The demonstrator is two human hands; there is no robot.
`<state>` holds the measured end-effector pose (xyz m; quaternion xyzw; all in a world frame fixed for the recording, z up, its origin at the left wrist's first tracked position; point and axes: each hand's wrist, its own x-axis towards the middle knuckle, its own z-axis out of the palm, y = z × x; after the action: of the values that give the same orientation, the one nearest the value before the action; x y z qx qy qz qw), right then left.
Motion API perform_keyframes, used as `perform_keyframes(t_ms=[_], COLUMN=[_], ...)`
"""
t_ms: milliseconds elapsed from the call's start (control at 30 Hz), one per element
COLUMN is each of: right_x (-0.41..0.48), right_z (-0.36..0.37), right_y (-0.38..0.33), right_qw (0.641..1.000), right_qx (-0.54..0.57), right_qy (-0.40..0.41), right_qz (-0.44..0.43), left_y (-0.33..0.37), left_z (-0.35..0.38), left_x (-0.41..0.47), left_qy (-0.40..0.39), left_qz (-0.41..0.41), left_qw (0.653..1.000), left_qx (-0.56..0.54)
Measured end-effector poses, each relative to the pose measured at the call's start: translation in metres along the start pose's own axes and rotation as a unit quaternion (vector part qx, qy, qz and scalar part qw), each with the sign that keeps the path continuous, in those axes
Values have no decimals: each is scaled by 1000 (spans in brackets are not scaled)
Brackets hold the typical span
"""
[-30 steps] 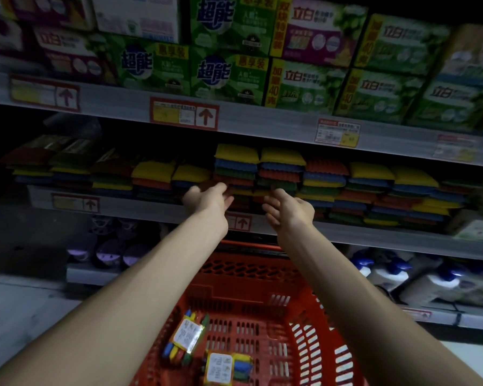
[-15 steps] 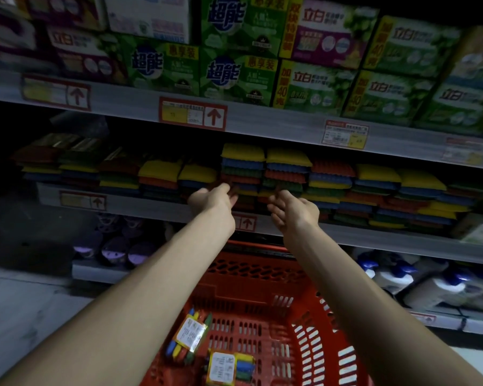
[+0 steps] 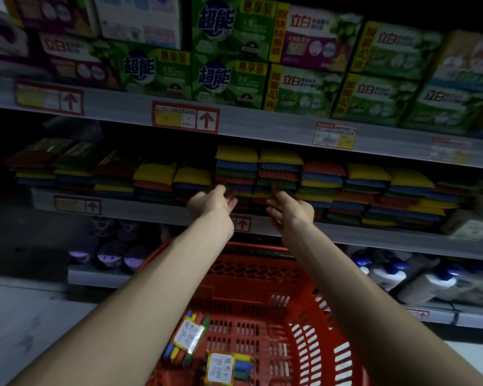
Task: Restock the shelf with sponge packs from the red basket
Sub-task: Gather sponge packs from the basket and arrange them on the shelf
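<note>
Loosely spread, left grip (image 3: 209, 203) and right grip (image 3: 290, 211) reach yellow-topped, multicoloured sponge packs (image 3: 236, 162).

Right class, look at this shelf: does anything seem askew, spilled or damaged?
Nothing looks spilled or damaged. The sponge stacks are uneven: the two middle stacks stand taller than their neighbours. One sponge pack in the red basket lies askew.

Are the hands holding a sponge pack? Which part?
Neither seems to. The left hand and right hand reach open-fingered toward the front of the stacked sponge packs, though it is dark there.
</note>
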<state>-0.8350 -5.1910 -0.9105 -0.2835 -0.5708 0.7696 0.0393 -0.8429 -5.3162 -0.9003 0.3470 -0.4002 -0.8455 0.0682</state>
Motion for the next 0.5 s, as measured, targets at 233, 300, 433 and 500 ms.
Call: perform_keyframes(t_ms=[233, 300, 433, 500], right_x=[-3, 1, 12, 14], right_z=[-3, -1, 1, 1], right_y=[-4, 0, 10, 11], right_qw=[1000, 1000, 999, 998], right_qx=[12, 10, 19, 23], right_qy=[-4, 12, 46, 55], right_qz=[22, 16, 6, 7], left_y=[-5, -6, -9, -10], left_z=[-3, -3, -2, -1], left_x=[3, 3, 5, 6], left_qy=[-16, -15, -15, -14], left_qz=[-1, -3, 1, -1], left_qw=[1000, 1000, 999, 999], left_qx=[10, 23, 41, 46])
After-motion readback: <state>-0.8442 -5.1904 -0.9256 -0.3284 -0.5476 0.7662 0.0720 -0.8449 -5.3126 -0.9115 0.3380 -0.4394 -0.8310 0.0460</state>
